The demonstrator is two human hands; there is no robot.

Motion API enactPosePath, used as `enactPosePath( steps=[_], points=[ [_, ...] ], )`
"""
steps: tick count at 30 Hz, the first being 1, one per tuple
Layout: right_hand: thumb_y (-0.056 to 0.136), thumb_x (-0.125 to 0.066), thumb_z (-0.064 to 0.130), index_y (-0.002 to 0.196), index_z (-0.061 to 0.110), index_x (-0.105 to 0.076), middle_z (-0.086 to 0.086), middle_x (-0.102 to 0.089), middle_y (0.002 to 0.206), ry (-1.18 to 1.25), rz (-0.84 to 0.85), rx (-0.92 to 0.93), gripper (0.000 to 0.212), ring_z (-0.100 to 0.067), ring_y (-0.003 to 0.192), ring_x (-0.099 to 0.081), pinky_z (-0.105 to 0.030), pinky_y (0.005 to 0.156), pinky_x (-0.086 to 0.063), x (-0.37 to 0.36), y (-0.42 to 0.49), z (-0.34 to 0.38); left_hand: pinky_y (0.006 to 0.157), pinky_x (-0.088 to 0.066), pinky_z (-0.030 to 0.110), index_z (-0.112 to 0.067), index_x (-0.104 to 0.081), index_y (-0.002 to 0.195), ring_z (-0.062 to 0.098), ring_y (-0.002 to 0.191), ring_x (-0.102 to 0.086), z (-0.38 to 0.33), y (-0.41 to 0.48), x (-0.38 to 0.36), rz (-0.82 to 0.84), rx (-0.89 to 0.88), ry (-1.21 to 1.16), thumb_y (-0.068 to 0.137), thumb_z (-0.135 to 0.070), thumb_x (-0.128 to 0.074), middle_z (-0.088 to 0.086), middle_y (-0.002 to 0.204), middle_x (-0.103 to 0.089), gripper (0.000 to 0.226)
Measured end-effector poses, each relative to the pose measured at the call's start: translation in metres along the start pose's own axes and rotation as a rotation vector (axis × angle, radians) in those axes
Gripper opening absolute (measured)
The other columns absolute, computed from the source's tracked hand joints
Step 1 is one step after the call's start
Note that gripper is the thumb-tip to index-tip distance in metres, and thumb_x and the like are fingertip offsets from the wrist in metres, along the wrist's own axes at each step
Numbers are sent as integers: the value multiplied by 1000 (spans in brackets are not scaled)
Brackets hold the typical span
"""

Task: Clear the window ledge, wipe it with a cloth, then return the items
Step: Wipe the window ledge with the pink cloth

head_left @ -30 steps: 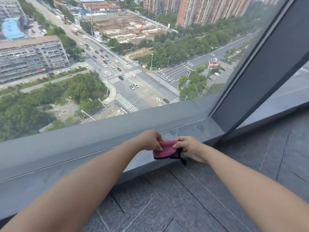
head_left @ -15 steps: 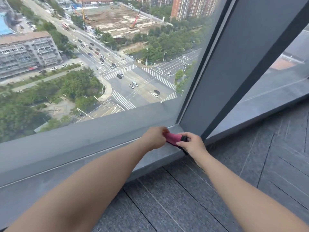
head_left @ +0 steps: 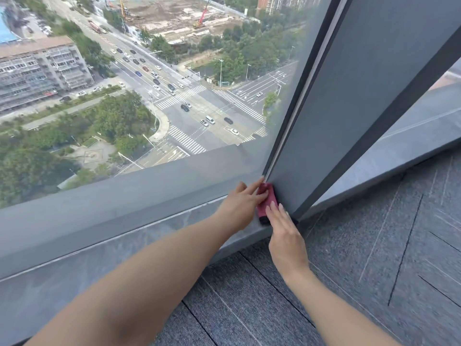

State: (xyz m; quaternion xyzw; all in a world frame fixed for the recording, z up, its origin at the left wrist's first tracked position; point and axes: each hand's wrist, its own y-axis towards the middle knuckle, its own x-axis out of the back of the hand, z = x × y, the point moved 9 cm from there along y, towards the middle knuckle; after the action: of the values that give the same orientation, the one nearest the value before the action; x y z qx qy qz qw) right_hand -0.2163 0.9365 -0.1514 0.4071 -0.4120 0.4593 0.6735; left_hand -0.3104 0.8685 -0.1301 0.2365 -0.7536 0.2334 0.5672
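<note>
1. Folded pink cloth point(head_left: 266, 199) sits on the ledge point(head_left: 149, 236), jammed against the grey window post point(head_left: 324, 121).
2. Left hand point(head_left: 243, 204) presses fingers flat on its far end.
3. Right hand point(head_left: 283, 227) lays straight fingers over the near end, not gripping.

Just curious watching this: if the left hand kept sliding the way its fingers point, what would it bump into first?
Probably the grey window post: the left hand already has fingertips almost at its base, beside the cloth.

A tall window point(head_left: 149, 83) looks down on a daylit street crossing, trees and buildings. A dark grey mullion point(head_left: 349, 108) divides the glass. Grey striped carpet tiles point(head_left: 374, 258) cover the floor.
</note>
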Motion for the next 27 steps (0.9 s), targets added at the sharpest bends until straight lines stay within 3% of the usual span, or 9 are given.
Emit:
enactPosePath(
  steps=[2, 6, 8, 10, 13, 20, 27],
  points=[
    [83, -49, -18, 142, 5, -51, -6, -45, 153, -54, -17, 8, 64, -24, 145, -37, -36, 118, -30, 1, 1, -1, 106, -36, 38, -17, -34, 151, 33, 133, -29, -2, -1, -2, -72, -14, 25, 93, -4, -40, 2, 165, -1, 59],
    [86, -50, -11, 140, 3, -51, -10, -47, 151, -144, -1, 6, 57, -27, 143, -40, -36, 118, -26, 3, 4, -3, 113, -32, 45, -7, -41, 147, 31, 143, -29, -7, 0, -12, -136, -36, 26, 98, -36, -26, 8, 158, -31, 58],
    [89, -44, -10, 147, 2, -41, -10, -36, 157, -139, 50, 13, 60, -24, 148, -30, -32, 120, -20, 0, 3, -1, 121, -18, 43, -8, -30, 152, 28, 148, -20, -5, 0, -22, -83, -11, 66, 97, -47, -13, 7, 160, -26, 70],
    [90, -38, -11, 155, 6, -21, -3, -13, 164, -82, 129, 29, 69, -16, 153, -11, -27, 121, -16, -5, 0, -1, 122, -1, 38, -11, -13, 156, 24, 152, -5, -2, 1, -32, -22, 7, 100, 94, -51, -6, 7, 164, -12, 74],
    [90, -36, -11, 158, 15, -1, 8, 9, 164, 1, 222, 35, 81, -5, 151, 6, -24, 121, -20, -8, -2, -5, 123, 1, 37, -11, -6, 157, 20, 152, -1, -1, 1, -34, -5, 39, 80, 97, -53, -8, 5, 165, -3, 73],
    [87, -43, -6, 159, 20, 1, 10, 14, 165, 8, 288, 61, 88, -6, 152, 5, -16, 114, -17, -8, -6, -5, 123, 1, 38, -10, -5, 156, 21, 152, 1, 1, -7, -33, 4, 69, 49, 103, -49, -20, 7, 165, -1, 68],
    [88, -52, 5, 157, 13, 7, -4, 16, 165, -132, 302, 83, 91, -19, 154, 5, -36, 125, -2, -17, -15, 24, 123, 3, 36, -10, -3, 156, 20, 152, 5, 15, -29, -35, 18, 103, 63, 104, -47, -17, 6, 165, 1, 65]
  ],
)
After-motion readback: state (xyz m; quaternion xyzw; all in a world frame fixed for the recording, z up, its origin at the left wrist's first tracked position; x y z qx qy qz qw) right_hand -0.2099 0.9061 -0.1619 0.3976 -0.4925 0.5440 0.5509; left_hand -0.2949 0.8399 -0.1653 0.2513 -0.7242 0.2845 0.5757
